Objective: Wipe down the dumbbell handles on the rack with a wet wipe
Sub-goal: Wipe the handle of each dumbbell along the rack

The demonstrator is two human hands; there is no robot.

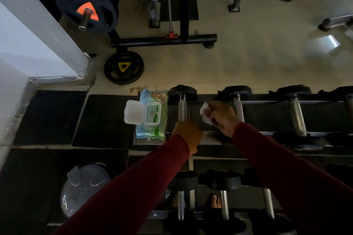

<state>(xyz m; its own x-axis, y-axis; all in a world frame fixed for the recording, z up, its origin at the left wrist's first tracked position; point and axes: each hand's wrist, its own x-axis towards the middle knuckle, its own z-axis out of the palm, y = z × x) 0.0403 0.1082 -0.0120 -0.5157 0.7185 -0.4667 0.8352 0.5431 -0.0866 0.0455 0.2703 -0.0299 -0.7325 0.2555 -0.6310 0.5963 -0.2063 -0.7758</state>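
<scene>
Several dumbbells lie across the top tier of the rack (267, 102). My left hand (188, 134) grips the near end of the chrome handle of the leftmost dumbbell (182, 108). My right hand (221, 116) holds a crumpled white wet wipe (206, 113) between that dumbbell and the second dumbbell (238, 109), whose handle runs just right of my knuckles. The wipe touches neither handle as far as I can see. More chrome handles (297, 114) follow to the right. A blue-green wet wipe pack (152, 114) with its lid flipped open lies at the rack's left end.
A lower tier holds more dumbbells (219, 181), with bare feet visible beneath. A grey plastic lid (84, 187) lies on black floor mats at lower left. Weight plates (124, 67), a barbell stand (164, 41) and benches stand beyond the rack. A white wall (28, 34) is at left.
</scene>
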